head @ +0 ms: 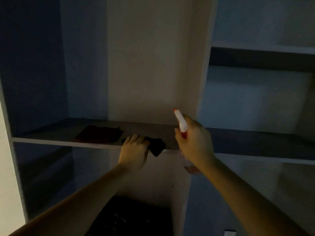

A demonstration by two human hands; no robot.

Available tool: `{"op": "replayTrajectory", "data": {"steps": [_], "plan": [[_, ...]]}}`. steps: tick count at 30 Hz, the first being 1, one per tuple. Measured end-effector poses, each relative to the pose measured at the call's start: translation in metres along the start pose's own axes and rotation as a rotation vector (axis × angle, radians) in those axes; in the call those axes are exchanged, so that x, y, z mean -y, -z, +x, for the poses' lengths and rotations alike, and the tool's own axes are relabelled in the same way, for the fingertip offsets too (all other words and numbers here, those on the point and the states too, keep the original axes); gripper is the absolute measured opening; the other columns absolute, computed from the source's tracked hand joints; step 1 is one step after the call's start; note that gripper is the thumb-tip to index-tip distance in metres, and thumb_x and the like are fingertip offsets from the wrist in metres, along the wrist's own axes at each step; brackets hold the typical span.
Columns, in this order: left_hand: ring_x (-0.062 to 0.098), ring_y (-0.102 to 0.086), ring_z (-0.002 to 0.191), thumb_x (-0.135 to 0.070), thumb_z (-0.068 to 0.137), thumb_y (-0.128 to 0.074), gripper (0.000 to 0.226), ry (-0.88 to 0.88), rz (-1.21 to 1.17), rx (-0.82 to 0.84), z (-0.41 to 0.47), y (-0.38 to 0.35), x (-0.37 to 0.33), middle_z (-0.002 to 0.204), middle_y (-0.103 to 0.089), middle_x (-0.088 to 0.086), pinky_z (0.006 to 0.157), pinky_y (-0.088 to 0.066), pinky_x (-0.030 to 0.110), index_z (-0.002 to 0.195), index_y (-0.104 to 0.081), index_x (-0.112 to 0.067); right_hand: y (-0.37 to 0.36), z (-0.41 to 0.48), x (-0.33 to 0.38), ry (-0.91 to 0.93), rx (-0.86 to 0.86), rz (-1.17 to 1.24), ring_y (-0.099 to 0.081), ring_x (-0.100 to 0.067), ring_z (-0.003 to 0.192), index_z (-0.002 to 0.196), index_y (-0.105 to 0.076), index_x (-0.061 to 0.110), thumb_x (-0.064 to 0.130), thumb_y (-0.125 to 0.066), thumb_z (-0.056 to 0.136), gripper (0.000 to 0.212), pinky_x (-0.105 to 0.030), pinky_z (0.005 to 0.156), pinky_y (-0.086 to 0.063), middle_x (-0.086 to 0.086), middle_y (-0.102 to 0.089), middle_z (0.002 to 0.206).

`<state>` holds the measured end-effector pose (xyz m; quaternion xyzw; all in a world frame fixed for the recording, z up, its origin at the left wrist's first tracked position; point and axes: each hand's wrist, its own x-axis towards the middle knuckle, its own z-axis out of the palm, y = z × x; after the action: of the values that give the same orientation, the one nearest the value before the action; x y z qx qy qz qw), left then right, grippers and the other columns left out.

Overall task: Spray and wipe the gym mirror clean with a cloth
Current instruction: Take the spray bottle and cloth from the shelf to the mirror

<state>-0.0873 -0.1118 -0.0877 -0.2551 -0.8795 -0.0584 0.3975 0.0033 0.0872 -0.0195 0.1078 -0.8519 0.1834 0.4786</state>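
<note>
Your left hand (134, 151) is curled over a black cloth (157, 147), gripping its left end where it lies at the front edge of the shelf (51, 141); one corner of the cloth hangs just over that edge. Your right hand (195, 142) is clenched round the neck of a spray bottle (181, 123), held up in the air just right of the cloth. The white head with its red tip points up and away from you, and the clear body shows below your wrist (dim and hard to make out in this light).

On the same shelf, just left of your left hand, a dark red cloth (99, 133) lies flat and spread out, apart from the black one. Behind it rises a pale back wall (150, 65), with bluish panels to either side. A second shelf (262, 49) sits higher up on the right. Low between your forearms is a dark shape (133, 217) that is too dim to tell.
</note>
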Motion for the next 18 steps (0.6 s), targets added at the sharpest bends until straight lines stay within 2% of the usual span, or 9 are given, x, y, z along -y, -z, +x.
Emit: {"op": "replayTrajectory", "data": {"steps": [2,4,6,8,10,11,13,15,18], "plan": [[0.034,-0.07,0.088,-0.01,0.076,-0.082,0.022,0.05,-0.162,-0.024,-0.004,0.012,0.004,0.098,-0.071,0.006,0.07,-0.055,0.039,0.096,-0.076,-0.017,-0.016,-0.006,0.019,0.018,0.033,-0.002,-0.044,0.002,0.054,0.149,-0.05,0.017,0.027,-0.063,0.101,0.051,-0.014,0.055,-0.036,0.015,-0.045,0.068],[0.032,-0.07,0.091,-0.013,0.089,-0.068,0.023,0.148,-0.319,-0.027,-0.008,0.025,0.008,0.107,-0.071,0.004,0.069,-0.051,0.036,0.11,-0.072,-0.02,-0.031,-0.013,0.032,0.043,0.059,-0.034,-0.049,-0.003,0.052,0.157,-0.036,0.024,0.036,-0.055,0.102,0.059,-0.024,0.052,-0.049,0.011,-0.051,0.068],[0.026,-0.071,0.092,-0.015,0.094,-0.061,0.024,0.222,-0.461,-0.015,-0.012,0.036,0.013,0.104,-0.074,0.0,0.072,-0.053,0.035,0.115,-0.07,-0.022,-0.044,-0.019,0.042,0.06,0.048,-0.057,-0.057,-0.011,0.055,0.159,-0.03,0.028,0.039,-0.051,0.102,0.061,-0.035,0.055,-0.056,0.004,-0.061,0.074],[0.021,-0.074,0.08,-0.012,0.096,-0.062,0.018,0.292,-0.725,0.007,-0.012,0.049,0.015,0.089,-0.077,0.001,0.07,-0.059,0.039,0.108,-0.074,-0.018,-0.054,-0.025,0.055,0.059,0.008,-0.037,-0.058,-0.013,0.059,0.159,-0.031,0.028,0.038,-0.051,0.102,0.062,-0.036,0.056,-0.055,0.002,-0.063,0.082],[0.018,-0.073,0.063,-0.005,0.098,-0.062,0.016,0.37,-1.017,0.037,-0.01,0.061,0.019,0.071,-0.074,0.002,0.059,-0.061,0.04,0.093,-0.075,-0.014,-0.058,-0.03,0.072,0.025,-0.019,0.026,-0.052,-0.007,0.055,0.16,-0.032,0.029,0.039,-0.052,0.102,0.063,-0.028,0.051,-0.048,0.009,-0.054,0.072],[0.019,-0.073,0.06,-0.003,0.099,-0.063,0.02,0.415,-1.118,0.06,-0.008,0.068,0.022,0.067,-0.073,0.004,0.055,-0.06,0.034,0.087,-0.074,-0.014,-0.06,-0.03,0.08,-0.004,-0.033,0.07,-0.048,-0.003,0.052,0.161,-0.033,0.029,0.041,-0.053,0.101,0.064,-0.025,0.048,-0.046,0.013,-0.049,0.066],[0.02,-0.075,0.065,-0.003,0.097,-0.067,0.016,0.5,-1.237,0.106,-0.006,0.077,0.03,0.072,-0.075,0.007,0.058,-0.059,0.029,0.085,-0.075,-0.011,-0.066,-0.03,0.091,-0.053,-0.033,0.151,-0.047,-0.003,0.048,0.161,-0.032,0.029,0.042,-0.055,0.101,0.066,-0.026,0.045,-0.046,0.015,-0.043,0.06],[0.022,-0.076,0.072,-0.005,0.096,-0.07,0.01,0.589,-1.322,0.148,-0.003,0.082,0.042,0.081,-0.077,0.013,0.066,-0.061,0.03,0.089,-0.076,-0.003,-0.071,-0.028,0.103,-0.077,-0.004,0.2,-0.051,-0.005,0.051,0.162,-0.029,0.033,0.039,-0.059,0.1,0.068,-0.031,0.049,-0.051,0.013,-0.047,0.062],[0.027,-0.077,0.086,0.001,0.1,-0.062,0.013,0.579,-1.488,0.336,-0.005,0.084,0.068,0.096,-0.078,0.019,0.077,-0.063,0.032,0.099,-0.075,0.002,-0.077,-0.023,0.115,-0.031,0.035,0.156,-0.061,-0.006,0.07,0.161,-0.025,0.037,0.02,-0.065,0.1,0.075,-0.033,0.066,-0.059,0.009,-0.063,0.085]]}}
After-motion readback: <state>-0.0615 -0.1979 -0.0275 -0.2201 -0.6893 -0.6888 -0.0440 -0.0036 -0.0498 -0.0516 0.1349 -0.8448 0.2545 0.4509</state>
